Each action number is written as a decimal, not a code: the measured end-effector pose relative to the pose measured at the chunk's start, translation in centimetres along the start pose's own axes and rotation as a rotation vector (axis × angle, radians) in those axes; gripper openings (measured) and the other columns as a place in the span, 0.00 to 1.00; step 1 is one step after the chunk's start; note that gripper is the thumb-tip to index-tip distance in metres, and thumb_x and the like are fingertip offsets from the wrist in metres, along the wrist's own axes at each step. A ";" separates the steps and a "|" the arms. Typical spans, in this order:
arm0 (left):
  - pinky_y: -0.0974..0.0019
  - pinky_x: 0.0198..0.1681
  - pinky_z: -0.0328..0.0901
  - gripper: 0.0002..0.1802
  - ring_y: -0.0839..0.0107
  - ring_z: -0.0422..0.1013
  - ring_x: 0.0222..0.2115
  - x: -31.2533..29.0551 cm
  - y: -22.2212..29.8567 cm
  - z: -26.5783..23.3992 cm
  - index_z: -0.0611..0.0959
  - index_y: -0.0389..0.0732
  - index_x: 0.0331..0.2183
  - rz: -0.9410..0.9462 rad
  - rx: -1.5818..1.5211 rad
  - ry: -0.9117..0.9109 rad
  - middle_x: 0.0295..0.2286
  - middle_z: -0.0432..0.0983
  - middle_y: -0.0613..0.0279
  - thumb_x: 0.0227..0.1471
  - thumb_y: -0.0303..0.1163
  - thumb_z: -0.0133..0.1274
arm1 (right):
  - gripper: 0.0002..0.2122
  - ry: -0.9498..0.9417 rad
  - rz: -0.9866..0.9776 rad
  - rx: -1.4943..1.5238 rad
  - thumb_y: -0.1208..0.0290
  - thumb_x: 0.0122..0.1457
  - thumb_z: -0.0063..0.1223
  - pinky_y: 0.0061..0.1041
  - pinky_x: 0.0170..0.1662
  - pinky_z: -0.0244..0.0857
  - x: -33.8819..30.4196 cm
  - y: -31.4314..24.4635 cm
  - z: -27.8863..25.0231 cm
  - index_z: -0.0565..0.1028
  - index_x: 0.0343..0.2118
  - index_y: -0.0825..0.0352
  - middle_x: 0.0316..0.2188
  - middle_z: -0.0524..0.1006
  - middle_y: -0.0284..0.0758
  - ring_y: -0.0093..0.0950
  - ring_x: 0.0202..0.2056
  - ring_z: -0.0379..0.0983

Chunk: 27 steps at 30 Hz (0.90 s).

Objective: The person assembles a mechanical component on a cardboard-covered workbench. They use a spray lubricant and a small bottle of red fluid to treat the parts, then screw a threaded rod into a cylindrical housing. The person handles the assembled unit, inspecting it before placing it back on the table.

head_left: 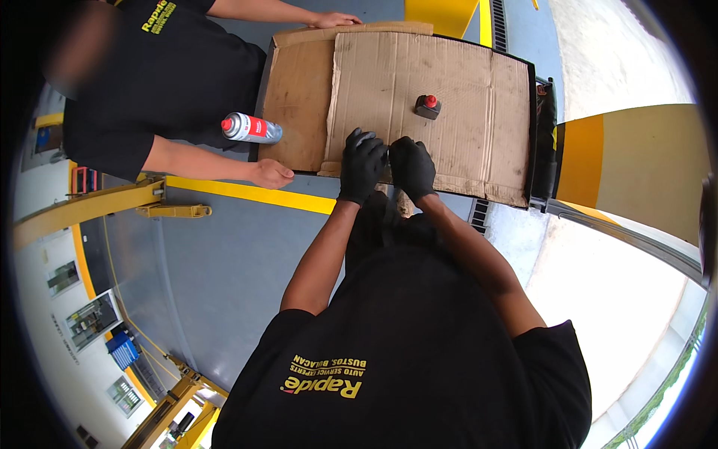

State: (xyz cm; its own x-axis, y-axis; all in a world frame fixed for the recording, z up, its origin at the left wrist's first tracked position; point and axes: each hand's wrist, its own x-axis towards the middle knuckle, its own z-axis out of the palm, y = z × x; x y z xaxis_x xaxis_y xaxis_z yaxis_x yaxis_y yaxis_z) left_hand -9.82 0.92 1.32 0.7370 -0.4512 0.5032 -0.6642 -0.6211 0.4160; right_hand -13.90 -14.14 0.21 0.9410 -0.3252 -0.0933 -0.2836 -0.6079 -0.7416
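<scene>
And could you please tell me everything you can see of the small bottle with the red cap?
The small bottle has a squat, boxy, dark body, apparently plastic, and a bright red cap on top. It appears to stand upright on the cardboard, beyond the person's gloved right hand. No hand touches it; its contents cannot be made out.

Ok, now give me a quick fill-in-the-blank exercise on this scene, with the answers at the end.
1. The person's left hand and right hand wear ____ gloves.
2. The small dark bottle has a ____ cap.
3. In the picture, the spray can is to the ____ of the bottle.
4. The bottle is on a sheet of corrugated ____.

Missing words: black; red; left; cardboard.
</scene>
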 end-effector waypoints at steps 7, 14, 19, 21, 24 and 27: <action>0.47 0.65 0.63 0.08 0.55 0.74 0.52 0.2 -0.5 0.1 0.88 0.42 0.34 0.021 0.002 0.015 0.40 0.82 0.60 0.49 0.25 0.59 | 0.10 0.002 0.098 -0.067 0.58 0.66 0.56 0.48 0.41 0.73 2.8 0.0 0.6 0.79 0.41 0.57 0.36 0.79 0.46 0.50 0.38 0.79; 0.47 0.65 0.63 0.09 0.56 0.74 0.52 -0.1 -0.3 0.4 0.88 0.42 0.35 0.002 0.003 0.023 0.41 0.82 0.60 0.49 0.24 0.58 | 0.10 0.038 -0.052 0.044 0.57 0.66 0.55 0.48 0.41 0.73 0.5 0.7 0.0 0.80 0.40 0.58 0.36 0.79 0.46 0.50 0.38 0.79; 0.47 0.65 0.63 0.09 0.54 0.75 0.51 0.4 -0.2 0.0 0.88 0.40 0.35 0.009 -0.011 0.014 0.40 0.83 0.58 0.51 0.23 0.58 | 0.11 0.007 0.066 -0.001 0.56 0.66 0.55 0.48 0.40 0.73 1.2 0.2 0.4 0.80 0.41 0.57 0.36 0.79 0.46 0.50 0.38 0.79; 0.47 0.65 0.63 0.08 0.54 0.75 0.51 0.2 -0.1 -0.1 0.88 0.40 0.35 0.016 0.006 0.018 0.40 0.83 0.58 0.51 0.23 0.57 | 0.12 0.036 -0.017 0.038 0.56 0.66 0.54 0.49 0.41 0.73 -0.1 0.1 0.0 0.81 0.41 0.57 0.36 0.79 0.47 0.51 0.38 0.80; 0.47 0.65 0.63 0.09 0.54 0.75 0.51 0.3 0.1 0.0 0.88 0.40 0.36 -0.009 0.006 0.016 0.40 0.83 0.58 0.52 0.24 0.57 | 0.11 0.044 0.040 -0.006 0.56 0.67 0.54 0.49 0.41 0.73 1.1 -0.1 0.1 0.80 0.40 0.57 0.36 0.79 0.46 0.51 0.38 0.79; 0.47 0.65 0.62 0.08 0.54 0.75 0.51 0.5 0.0 -0.1 0.88 0.40 0.35 0.000 0.007 -0.004 0.40 0.83 0.58 0.53 0.25 0.57 | 0.10 0.038 0.118 -0.037 0.59 0.67 0.53 0.47 0.41 0.73 2.0 -0.6 0.2 0.81 0.39 0.59 0.37 0.80 0.44 0.49 0.38 0.79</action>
State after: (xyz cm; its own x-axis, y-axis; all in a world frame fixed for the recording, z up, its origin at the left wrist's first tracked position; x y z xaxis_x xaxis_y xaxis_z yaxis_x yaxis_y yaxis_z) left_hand -9.46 0.72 1.62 0.7378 -0.4536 0.4998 -0.6631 -0.6255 0.4112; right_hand -11.83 -14.26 0.28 0.8933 -0.4228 -0.1526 -0.3992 -0.5901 -0.7017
